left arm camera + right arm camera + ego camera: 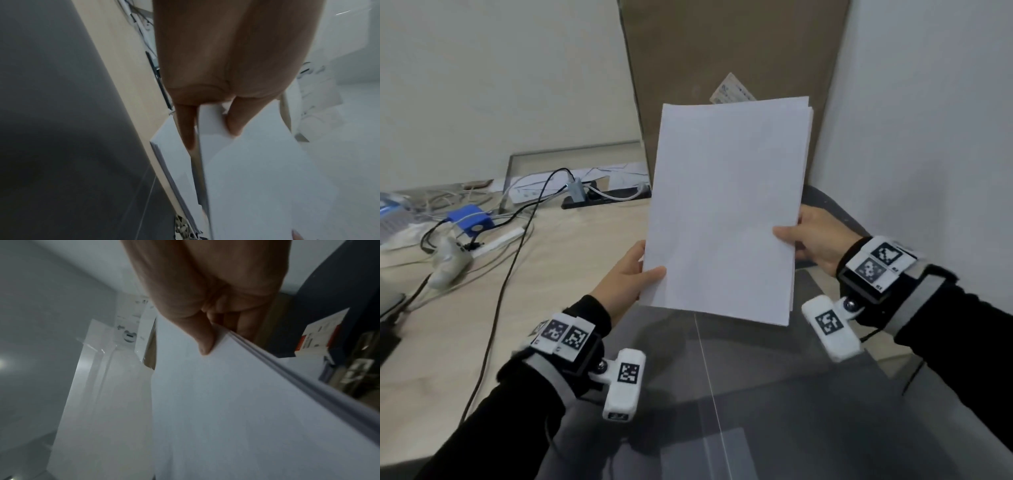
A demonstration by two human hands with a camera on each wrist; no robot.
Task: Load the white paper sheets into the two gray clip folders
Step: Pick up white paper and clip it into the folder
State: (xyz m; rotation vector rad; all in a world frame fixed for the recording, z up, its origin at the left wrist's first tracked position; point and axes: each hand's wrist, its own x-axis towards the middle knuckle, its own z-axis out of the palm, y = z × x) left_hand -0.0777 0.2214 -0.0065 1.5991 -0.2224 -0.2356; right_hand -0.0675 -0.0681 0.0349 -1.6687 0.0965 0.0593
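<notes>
White paper sheets [726, 209] above seemingly empty gray folder [774, 394]

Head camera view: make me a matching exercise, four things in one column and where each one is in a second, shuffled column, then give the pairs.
Things
1. white paper sheets
2. gray clip folder
3. blue box
4. cardboard sheet

Places
A. leaning upright against the wall
B. among cables on the desk's left side
C. held up in the air by the left hand and right hand
D. lying flat on the desk below the hands

Pairs: 1-C, 2-D, 3-B, 4-A
</notes>
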